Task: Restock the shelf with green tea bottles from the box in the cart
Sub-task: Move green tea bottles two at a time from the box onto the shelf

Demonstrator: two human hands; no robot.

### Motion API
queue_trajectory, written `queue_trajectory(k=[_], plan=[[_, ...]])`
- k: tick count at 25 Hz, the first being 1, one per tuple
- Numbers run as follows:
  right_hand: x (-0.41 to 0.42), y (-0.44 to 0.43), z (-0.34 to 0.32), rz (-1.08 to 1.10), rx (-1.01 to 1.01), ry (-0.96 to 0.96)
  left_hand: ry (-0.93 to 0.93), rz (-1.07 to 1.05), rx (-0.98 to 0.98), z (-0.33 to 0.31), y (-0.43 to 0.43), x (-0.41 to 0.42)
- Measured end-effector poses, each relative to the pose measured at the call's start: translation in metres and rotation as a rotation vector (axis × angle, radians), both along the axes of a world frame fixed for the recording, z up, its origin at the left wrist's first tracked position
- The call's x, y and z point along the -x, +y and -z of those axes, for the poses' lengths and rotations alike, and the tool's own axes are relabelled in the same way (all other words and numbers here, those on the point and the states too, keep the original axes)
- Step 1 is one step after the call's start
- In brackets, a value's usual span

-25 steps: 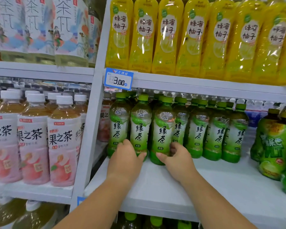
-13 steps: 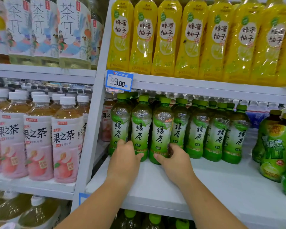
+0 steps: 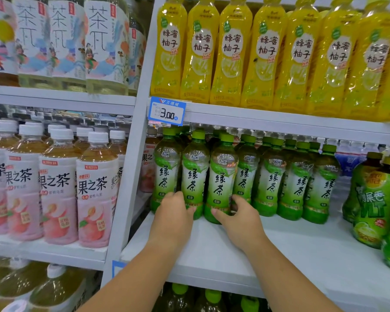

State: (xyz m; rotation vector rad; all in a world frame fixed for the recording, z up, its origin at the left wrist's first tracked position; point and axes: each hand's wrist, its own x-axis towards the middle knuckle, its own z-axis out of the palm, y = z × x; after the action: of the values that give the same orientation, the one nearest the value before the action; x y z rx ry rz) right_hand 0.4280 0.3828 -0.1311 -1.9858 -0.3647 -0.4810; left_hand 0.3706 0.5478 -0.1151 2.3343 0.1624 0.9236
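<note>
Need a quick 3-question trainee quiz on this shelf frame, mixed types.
1. True or false: the left hand rests on the bases of green tea bottles.
2. What price does the blue tag show?
3. The bottles on the shelf above are: A) pink B) yellow C) blue

Key:
1. True
2. 3.00
3. B, the yellow bottles

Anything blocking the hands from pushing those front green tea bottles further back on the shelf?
Yes. Both hands, left and right, already touch the front green tea bottles; more green-capped bottles stand directly behind them, filling that part of the shelf.
</note>
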Motion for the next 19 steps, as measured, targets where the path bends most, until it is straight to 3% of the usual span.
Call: queue_trajectory(k=[10,19], plan=[[0.010,0.002,-0.006,0.063,0.059,0.026,-0.040,0.016,0.220,0.000,0.006,0.003],[0.042,-0.002,-0.020,0.156,0.211,0.046,0.138,0.139,0.354,-0.005,0.009,0.016]])
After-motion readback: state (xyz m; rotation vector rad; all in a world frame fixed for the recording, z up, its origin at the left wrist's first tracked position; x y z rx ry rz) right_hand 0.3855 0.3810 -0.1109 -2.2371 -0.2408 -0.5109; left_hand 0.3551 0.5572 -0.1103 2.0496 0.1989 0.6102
